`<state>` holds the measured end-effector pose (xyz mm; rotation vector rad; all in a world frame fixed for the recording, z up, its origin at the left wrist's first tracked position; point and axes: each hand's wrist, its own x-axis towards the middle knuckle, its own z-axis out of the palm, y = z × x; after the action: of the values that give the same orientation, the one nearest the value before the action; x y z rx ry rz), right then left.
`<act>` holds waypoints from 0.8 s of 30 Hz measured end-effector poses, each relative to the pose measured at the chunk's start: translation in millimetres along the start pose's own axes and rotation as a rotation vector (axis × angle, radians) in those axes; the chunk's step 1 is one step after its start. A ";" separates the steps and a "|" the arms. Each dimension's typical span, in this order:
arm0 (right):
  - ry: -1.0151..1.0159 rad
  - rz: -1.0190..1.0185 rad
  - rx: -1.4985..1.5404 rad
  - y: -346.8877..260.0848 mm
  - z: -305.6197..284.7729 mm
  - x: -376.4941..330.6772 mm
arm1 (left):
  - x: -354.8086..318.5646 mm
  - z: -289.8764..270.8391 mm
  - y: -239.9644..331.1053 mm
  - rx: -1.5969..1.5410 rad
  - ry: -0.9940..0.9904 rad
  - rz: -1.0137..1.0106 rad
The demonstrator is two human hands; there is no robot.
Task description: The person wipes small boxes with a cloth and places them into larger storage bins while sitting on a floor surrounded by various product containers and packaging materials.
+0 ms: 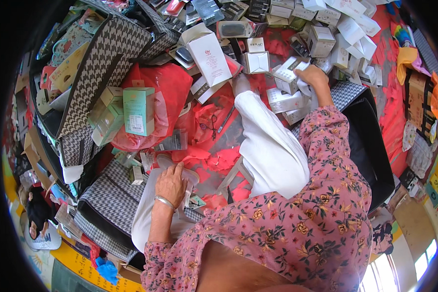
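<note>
In the head view, the right hand [313,78] has its fingers curled shut around a crumpled white cloth or paper [303,88], just beside a white carton [285,78] above other white boxes [281,100]. The left hand [171,186] rests on the leg, fingers loosely parted, apparently holding nothing. The pile looks loose, so a light touch seems best; the free hand could steady the carton.

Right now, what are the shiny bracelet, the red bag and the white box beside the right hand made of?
Bracelet: probably polished metal, silvery with bright glints. Red bag: likely thin, glossy plastic, given its crinkles. White box: seemingly smooth, printed cardboard, with crisp edges.
</note>
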<state>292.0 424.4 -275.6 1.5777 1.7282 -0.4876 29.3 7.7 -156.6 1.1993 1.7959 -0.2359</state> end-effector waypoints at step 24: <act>-0.037 -0.400 0.494 -74.6 23.8 121.6 | 7.8 -4.7 8.5 0.014 0.018 0.003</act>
<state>229.0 478.2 -394.1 1.5211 2.0034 -1.2101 32.7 19.7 -157.4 1.2170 1.8112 -0.2367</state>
